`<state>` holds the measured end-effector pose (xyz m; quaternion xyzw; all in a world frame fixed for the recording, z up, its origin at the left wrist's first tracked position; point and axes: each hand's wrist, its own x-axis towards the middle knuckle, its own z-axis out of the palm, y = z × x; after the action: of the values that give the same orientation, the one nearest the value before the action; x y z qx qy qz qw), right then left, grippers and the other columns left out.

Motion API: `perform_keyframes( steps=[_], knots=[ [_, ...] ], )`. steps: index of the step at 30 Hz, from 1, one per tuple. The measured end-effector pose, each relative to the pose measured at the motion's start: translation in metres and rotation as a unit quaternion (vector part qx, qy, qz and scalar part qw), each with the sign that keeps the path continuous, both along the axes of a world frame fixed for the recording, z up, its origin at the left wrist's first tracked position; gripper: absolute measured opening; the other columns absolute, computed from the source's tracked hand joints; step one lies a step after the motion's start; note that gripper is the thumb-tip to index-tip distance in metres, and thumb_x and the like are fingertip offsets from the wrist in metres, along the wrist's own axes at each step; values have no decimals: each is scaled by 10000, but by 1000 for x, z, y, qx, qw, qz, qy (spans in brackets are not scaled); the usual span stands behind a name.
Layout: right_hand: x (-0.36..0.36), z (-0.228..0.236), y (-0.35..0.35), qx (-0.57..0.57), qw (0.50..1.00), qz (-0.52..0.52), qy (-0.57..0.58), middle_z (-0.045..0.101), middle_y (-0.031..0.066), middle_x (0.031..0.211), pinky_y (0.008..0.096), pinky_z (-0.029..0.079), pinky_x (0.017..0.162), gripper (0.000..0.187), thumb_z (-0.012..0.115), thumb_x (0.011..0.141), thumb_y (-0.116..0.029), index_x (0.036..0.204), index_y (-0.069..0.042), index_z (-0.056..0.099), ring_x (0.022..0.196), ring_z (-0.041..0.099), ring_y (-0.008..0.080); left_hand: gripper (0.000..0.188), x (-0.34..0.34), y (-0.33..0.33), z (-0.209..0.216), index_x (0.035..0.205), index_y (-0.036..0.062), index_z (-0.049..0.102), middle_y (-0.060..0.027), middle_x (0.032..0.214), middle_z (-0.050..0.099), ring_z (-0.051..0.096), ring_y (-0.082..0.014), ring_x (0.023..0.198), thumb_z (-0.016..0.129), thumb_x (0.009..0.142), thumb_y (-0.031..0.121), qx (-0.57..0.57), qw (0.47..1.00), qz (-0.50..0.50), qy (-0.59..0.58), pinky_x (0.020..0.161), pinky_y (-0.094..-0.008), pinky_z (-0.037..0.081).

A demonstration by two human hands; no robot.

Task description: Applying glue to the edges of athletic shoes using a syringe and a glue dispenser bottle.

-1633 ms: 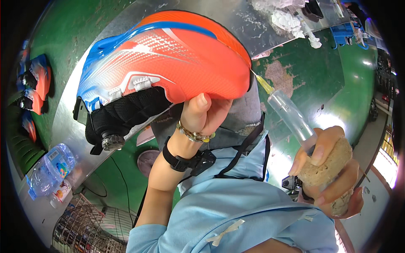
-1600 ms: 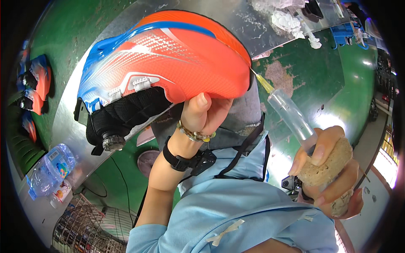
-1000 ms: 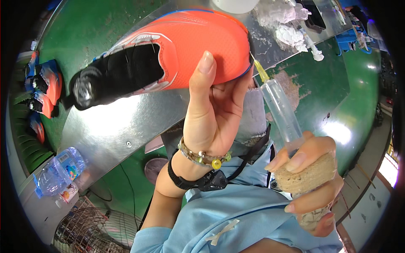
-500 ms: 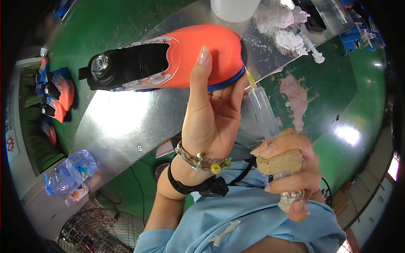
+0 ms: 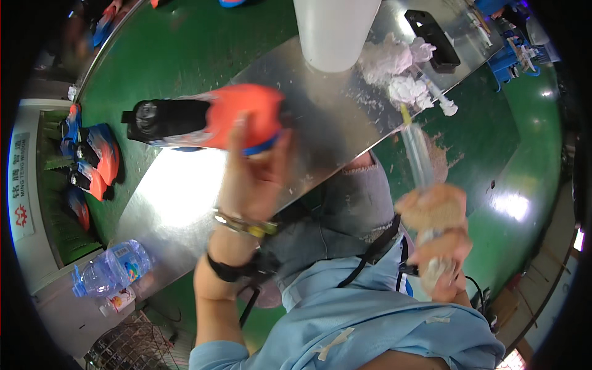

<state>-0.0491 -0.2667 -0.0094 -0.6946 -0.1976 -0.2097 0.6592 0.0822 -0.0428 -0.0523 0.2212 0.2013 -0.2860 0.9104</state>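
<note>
A coral-red running shoe point(image 5: 250, 105) with black collar and blue sole edge is held in my left hand point(image 5: 250, 179), thumb over its side. Its toe points right and its heel lies to the left, above the metal table. Motion smears the shoe and this hand. Well to the right, my right hand point(image 5: 441, 231) is closed round a clear syringe point(image 5: 419, 154) with a yellow tip pointing up. Tip and shoe are apart. A tan block and something whitish also sit in the right hand, both blurred.
A white bucket point(image 5: 336, 37) stands on the metal table point(image 5: 283, 68). Crumpled white tissue point(image 5: 410, 89), another syringe point(image 5: 435, 92) and a black tray-like case point(image 5: 431, 40) lie right of it. A plastic bottle point(image 5: 114, 268) rests at lower left; more shoes point(image 5: 102, 154) fill a green rack.
My left hand has carried the shoe left and slightly down, away from the syringe. The yellow tip was at the shoe's toe edge; now a wide gap separates them.
</note>
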Motion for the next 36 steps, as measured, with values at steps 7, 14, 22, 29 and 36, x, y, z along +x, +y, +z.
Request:
perform_keyframes(
  steps=[7,14,22,29,36],
  knots=[
    [72,-55,-54,178,979,-52,86,504,277,1103,502,395,895,472,385,900,-443,730,-24,520,975,523,357,574,173,270,-62,1271,-30,466,-178,1264,542,593,-249,1076,509,897,403,261,899,336,-103,957,-335,495],
    [78,-49,-59,387,914,-53,110,458,189,1166,404,341,801,379,353,886,-409,699,-91,436,829,424,269,570,182,335,-77,1361,-19,384,-148,1347,466,487,-216,1169,452,928,345,443,793,299,-291,1036,-326,378],
    [67,-24,-55,389,891,-137,188,459,203,1179,409,394,805,409,340,904,-411,691,-75,439,891,511,331,650,291,51,-58,1284,-176,305,-273,1295,480,501,-329,1198,308,993,404,149,984,18,-94,1055,-410,393],
    [70,-14,-59,253,941,-147,170,492,248,1137,439,481,782,509,351,883,-463,702,-24,533,921,550,344,713,368,-74,-48,1314,-45,351,-229,1305,472,499,-330,1190,576,873,468,188,967,126,-117,1010,-446,433],
    [76,-23,-68,-81,987,-86,106,523,223,1118,370,467,789,138,613,736,-167,738,-29,608,879,590,305,574,317,17,-29,1310,42,415,-128,1327,482,465,-292,1230,618,878,361,338,913,62,-219,1011,-464,432]
  ],
)
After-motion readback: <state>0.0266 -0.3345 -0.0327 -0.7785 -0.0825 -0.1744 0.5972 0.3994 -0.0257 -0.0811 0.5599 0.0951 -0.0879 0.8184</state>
